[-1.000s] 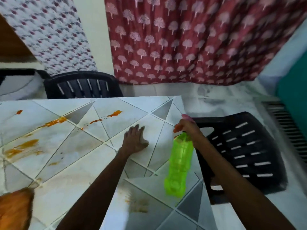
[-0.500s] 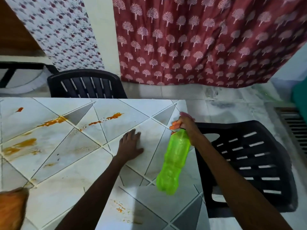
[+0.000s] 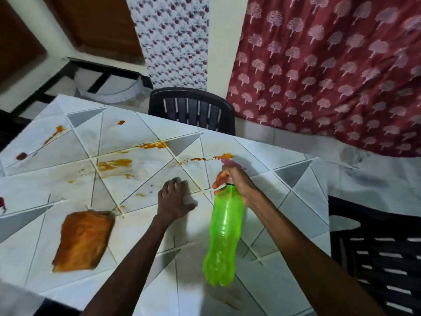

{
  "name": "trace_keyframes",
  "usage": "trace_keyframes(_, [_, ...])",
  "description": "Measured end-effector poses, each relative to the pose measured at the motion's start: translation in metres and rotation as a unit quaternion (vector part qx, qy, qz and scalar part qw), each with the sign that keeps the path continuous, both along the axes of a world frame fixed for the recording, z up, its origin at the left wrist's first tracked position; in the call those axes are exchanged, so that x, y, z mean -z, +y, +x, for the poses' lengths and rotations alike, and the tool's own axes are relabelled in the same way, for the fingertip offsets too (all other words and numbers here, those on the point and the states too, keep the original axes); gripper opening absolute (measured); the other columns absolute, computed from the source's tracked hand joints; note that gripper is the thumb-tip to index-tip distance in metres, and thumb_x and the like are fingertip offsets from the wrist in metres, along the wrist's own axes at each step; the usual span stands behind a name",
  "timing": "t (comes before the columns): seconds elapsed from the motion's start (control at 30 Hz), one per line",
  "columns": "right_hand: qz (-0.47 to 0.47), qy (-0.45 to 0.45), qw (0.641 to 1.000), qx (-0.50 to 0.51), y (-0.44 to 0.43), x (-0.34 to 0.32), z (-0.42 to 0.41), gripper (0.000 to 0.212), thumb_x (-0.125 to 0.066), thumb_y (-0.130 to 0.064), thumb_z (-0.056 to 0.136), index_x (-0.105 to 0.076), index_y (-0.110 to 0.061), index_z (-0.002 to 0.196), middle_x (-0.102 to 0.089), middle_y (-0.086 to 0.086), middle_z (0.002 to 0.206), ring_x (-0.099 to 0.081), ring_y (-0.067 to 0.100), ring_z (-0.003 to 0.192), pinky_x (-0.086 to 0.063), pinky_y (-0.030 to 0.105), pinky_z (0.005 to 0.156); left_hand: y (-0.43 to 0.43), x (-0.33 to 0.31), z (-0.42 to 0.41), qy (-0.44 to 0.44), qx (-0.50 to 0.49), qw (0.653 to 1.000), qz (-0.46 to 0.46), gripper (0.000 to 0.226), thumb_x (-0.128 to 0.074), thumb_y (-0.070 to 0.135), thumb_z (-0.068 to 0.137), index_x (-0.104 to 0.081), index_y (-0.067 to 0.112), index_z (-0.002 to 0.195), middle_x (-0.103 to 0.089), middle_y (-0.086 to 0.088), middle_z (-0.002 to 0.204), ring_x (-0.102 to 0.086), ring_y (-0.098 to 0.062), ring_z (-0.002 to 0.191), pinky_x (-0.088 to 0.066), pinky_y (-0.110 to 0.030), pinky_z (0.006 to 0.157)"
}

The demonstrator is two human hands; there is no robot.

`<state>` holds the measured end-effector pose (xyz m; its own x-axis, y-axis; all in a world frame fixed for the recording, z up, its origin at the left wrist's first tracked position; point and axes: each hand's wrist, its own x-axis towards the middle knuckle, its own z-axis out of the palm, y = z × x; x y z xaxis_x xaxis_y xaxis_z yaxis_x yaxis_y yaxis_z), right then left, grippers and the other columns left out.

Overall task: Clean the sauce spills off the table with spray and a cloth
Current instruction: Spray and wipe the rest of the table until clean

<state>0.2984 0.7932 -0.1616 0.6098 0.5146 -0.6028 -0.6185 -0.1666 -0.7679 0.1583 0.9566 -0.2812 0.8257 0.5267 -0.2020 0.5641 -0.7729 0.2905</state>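
Note:
My right hand (image 3: pixel 234 181) grips the neck and trigger of a bright green spray bottle (image 3: pixel 222 238), held above the white tiled table (image 3: pixel 284 201) with its nozzle pointing away from me. My left hand (image 3: pixel 174 200) rests flat on the tabletop just left of the bottle, fingers spread. Orange sauce spills (image 3: pixel 116 164) streak the table's far half, with more sauce (image 3: pixel 211 158) just beyond the nozzle and red blobs (image 3: pixel 21 155) at the far left. An orange cloth (image 3: pixel 83 240) lies flat on the table to my left, touched by neither hand.
A black plastic chair (image 3: pixel 192 109) stands at the table's far side, and another black chair (image 3: pixel 378 254) at the right edge. A red patterned curtain (image 3: pixel 330 65) hangs behind. A dark bench frame (image 3: pixel 68 71) stands at the back left.
The view has swung left, bringing the orange cloth and more spills into sight. My right hand has carried the bottle further over the table; my left hand stays planted on the tabletop.

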Motion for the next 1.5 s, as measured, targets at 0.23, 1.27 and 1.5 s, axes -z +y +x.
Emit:
trace_keyframes(0.23, [0.010, 0.021, 0.993, -0.113, 0.031, 0.012, -0.054, 0.050, -0.049, 0.000, 0.089, -0.052, -0.020, 0.135, -0.070, 0.015, 0.099, -0.073, 0.027, 0.097, -0.058, 0.037, 0.056, 0.014, 0.002, -0.056, 0.021, -0.044, 0.999, -0.009, 0.109, -0.038, 0.083, 0.054, -0.043, 0.018, 0.141, -0.035, -0.010, 0.151, -0.033, -0.037, 0.138, -0.035, -0.050, 0.106])
trace_keyframes(1.27, [-0.064, 0.015, 0.947, 0.313, -0.317, 0.019, -0.092, 0.022, -0.058, -0.009, 0.088, -0.065, -0.020, 0.106, -0.062, 0.016, 0.070, -0.063, 0.027, 0.053, -0.056, 0.033, 0.050, -0.225, 0.005, -0.003, 0.000, 0.168, 0.984, -0.054, 0.092, -0.073, 0.061, 0.064, -0.045, 0.013, 0.138, -0.039, -0.018, 0.145, -0.039, -0.041, 0.131, -0.040, -0.053, 0.100])
trace_keyframes(1.5, [-0.103, 0.011, 0.967, 0.233, -0.364, 0.031, -0.112, 0.040, -0.056, -0.006, 0.091, -0.060, -0.030, 0.122, -0.068, 0.015, 0.089, -0.069, 0.024, 0.076, -0.061, 0.042, 0.064, -0.234, 0.011, -0.010, -0.004, 0.131, 0.991, -0.029, 0.096, -0.054, 0.072, 0.059, -0.045, 0.016, 0.137, -0.040, -0.016, 0.147, -0.041, -0.041, 0.132, -0.042, -0.054, 0.100])
